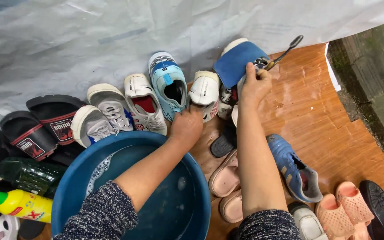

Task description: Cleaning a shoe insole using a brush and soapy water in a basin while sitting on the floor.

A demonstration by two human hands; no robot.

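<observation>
I see left hand (186, 126) at centre, fingers curled on a white sneaker (204, 91) at 12 o'clock | right hand (255, 86) at 1 o'clock, fingers closed round a brush (285, 52) and blue insole (235, 62) | blue basin (67, 195) at 7 o'clock, yellow bottle (21, 205) at 8 | blue shoe (292, 166) at 4

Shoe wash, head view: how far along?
Looks done: several white and light-blue sneakers lean in a row against the grey tarp.

In hand: the left hand grips a white sneaker; the right hand holds a blue insole and a dark-handled brush.

Seemingly left: the blue sneaker and pink slippers lie on the wet wooden board beside the blue plastic basin.
</observation>
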